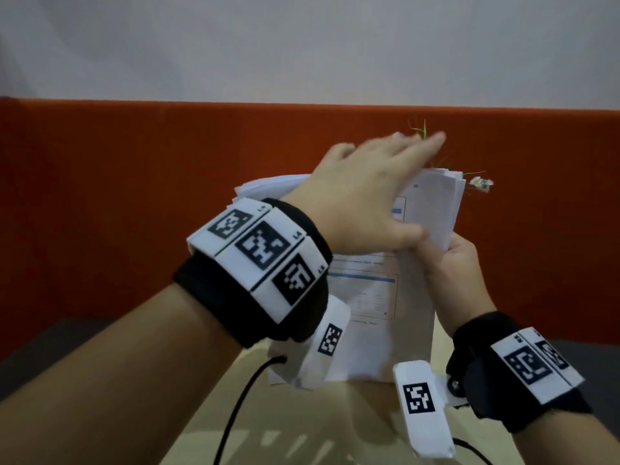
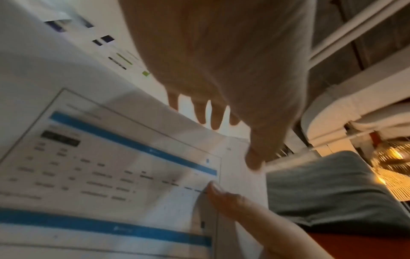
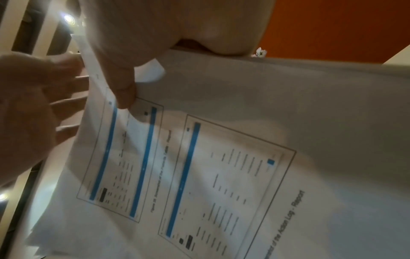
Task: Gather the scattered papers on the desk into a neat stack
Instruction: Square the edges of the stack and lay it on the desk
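A stack of printed papers (image 1: 369,313) with blue-barred tables stands upright, its lower edge on the desk (image 1: 335,431). My left hand (image 1: 375,186) lies flat over the stack's top edge, fingers straight and reaching past it. My right hand (image 1: 449,260) grips the stack's right edge, thumb on the front sheet. In the left wrist view the left hand (image 2: 221,78) hovers over the papers (image 2: 111,157), fingers extended beyond their top edge. The right wrist view shows the right hand (image 3: 124,87) with its thumb pressed on the papers (image 3: 266,122); the fingers behind the sheets are hidden.
An orange partition (image 1: 134,196) runs across behind the desk. A small plant with a white flower (image 1: 481,183) sits just behind the stack's top right corner. A black cable (image 1: 235,414) trails over the desk's near left. Dark grey surfaces flank the desk.
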A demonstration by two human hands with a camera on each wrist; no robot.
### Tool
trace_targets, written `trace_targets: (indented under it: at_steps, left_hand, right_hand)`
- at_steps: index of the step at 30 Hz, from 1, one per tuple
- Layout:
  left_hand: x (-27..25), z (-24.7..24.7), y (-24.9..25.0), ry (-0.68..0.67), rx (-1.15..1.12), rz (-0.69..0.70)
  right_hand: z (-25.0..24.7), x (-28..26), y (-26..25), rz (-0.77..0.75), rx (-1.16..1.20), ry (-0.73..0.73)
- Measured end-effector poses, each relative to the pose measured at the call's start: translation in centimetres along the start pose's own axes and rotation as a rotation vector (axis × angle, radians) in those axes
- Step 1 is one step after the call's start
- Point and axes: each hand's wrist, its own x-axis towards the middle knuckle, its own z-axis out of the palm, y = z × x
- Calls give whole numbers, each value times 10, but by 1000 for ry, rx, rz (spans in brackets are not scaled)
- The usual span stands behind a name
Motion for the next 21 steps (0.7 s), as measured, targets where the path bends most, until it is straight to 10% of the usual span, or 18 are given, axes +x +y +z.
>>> trace_targets:
  at_steps: [11, 17, 21]
  left_hand:
    - [12, 0, -11, -181, -58, -146]
    - [-10, -11, -58, 363, -222, -314]
    - [-42, 11, -83, 521, -513, -555]
  right_hand:
    - [6, 1, -3, 10, -22, -5]
    - [-32, -5, 16, 237, -322, 203]
    - [-42, -3, 23, 290, 5, 221]
